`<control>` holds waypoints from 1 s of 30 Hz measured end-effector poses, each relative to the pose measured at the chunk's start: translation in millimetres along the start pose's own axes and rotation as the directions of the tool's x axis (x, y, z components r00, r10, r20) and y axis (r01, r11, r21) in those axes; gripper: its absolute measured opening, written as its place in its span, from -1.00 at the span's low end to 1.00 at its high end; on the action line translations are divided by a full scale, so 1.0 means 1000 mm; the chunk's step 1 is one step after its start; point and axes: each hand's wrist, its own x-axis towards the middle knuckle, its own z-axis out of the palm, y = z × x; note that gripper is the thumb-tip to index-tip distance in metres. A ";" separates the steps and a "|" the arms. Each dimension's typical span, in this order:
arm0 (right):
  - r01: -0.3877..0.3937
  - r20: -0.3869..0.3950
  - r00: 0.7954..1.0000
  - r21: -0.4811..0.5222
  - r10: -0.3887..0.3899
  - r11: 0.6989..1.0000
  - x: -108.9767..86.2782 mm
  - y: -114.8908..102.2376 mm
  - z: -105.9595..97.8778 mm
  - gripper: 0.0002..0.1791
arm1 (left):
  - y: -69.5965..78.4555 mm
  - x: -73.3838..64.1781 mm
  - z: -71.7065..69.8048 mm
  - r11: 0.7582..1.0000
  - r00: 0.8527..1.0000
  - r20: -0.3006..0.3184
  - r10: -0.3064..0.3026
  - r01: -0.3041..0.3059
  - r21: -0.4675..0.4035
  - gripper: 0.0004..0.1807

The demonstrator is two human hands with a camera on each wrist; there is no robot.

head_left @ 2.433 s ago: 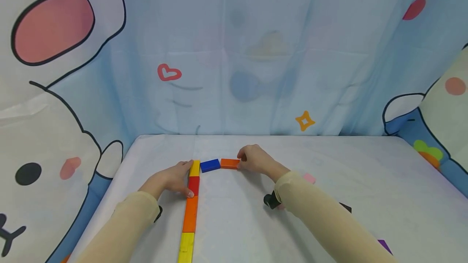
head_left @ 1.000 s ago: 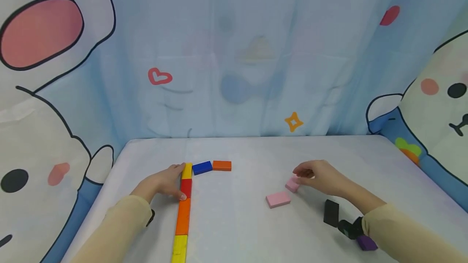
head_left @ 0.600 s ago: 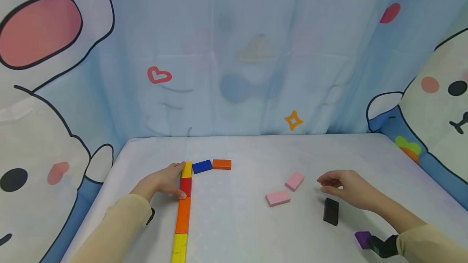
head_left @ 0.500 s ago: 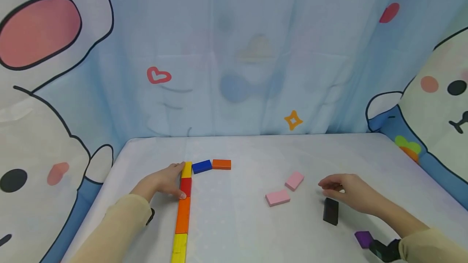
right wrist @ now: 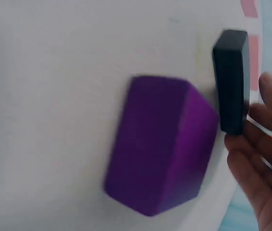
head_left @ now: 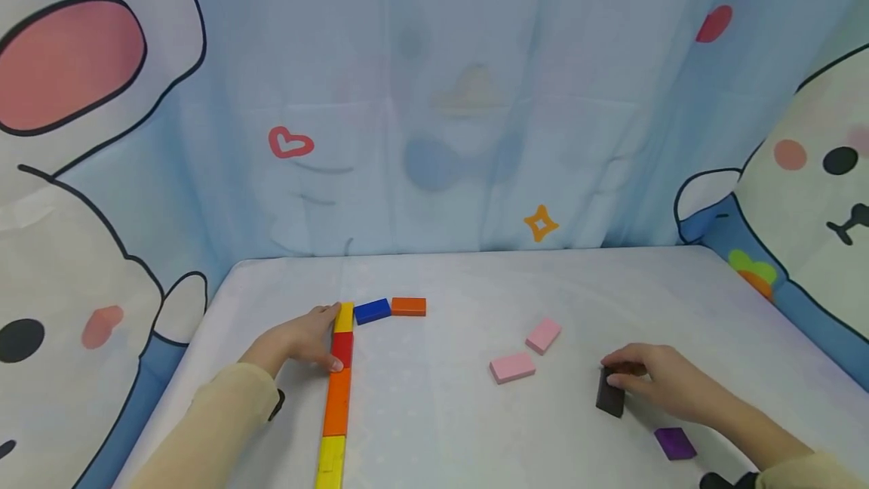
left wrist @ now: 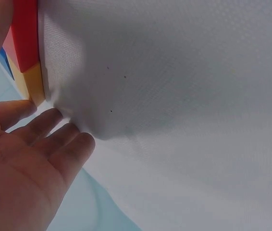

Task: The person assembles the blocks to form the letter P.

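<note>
Change noted: right hand point(head_left: 668, 382) now pinches the black block point(head_left: 609, 400), well right of the row point(head_left: 337, 402), so contact is made (firmness unconfirmed). Left hand point(head_left: 296, 342), spread wide, touches the row's left side.

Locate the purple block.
In the head view, the purple block lies lower right on the white tabletop, just right of and nearer the camera than the black block by the right hand.
</note>
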 end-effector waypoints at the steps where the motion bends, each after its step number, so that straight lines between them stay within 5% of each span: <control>1: -0.017 -0.002 1.000 -0.013 0.017 1.000 -0.002 -0.001 0.001 -0.55 | 0.000 0.000 0.000 1.000 1.000 0.001 0.001 -0.001 -0.001 0.13; 12: -0.143 -0.052 0.989 -0.125 0.137 0.982 -0.021 -0.005 0.012 -0.05 | -0.003 0.001 -0.001 1.000 1.000 0.002 0.004 -0.004 -0.003 0.14; 21: -0.148 -0.030 0.989 -0.082 0.146 0.986 -0.021 -0.003 0.013 -0.11 | -0.002 0.002 0.001 1.000 1.000 0.007 -0.001 0.001 -0.003 0.14; 30: -0.116 -0.040 0.993 -0.077 0.113 0.990 0.001 0.000 0.002 -0.21 | -0.001 0.001 0.000 1.000 1.000 0.006 -0.002 0.002 -0.003 0.14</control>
